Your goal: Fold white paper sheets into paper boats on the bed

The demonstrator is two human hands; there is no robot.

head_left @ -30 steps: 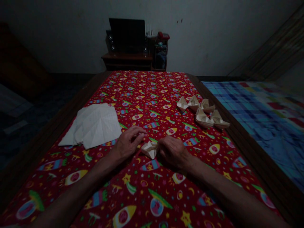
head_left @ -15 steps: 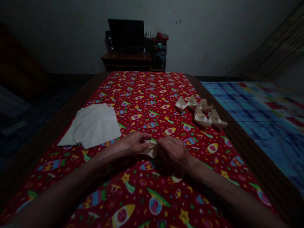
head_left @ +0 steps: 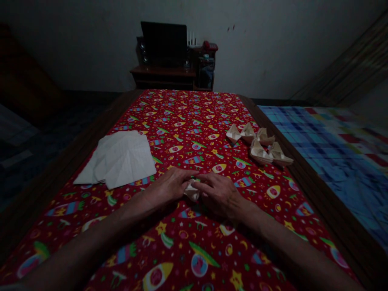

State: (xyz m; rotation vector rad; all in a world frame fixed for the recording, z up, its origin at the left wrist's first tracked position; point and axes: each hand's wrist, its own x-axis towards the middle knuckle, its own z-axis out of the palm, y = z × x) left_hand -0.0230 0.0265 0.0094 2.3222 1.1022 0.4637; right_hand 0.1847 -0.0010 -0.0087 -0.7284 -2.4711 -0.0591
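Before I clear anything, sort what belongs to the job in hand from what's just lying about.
Likely the job's:
- small folded paper at the left hand and right hand
- fanned paper sheets
- five folded pieces

Lying about:
- black screen
- red object beside it
- plaid cloth

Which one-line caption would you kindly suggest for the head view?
Two hands, left and right, on a folded paper piece above a red patterned cloth.
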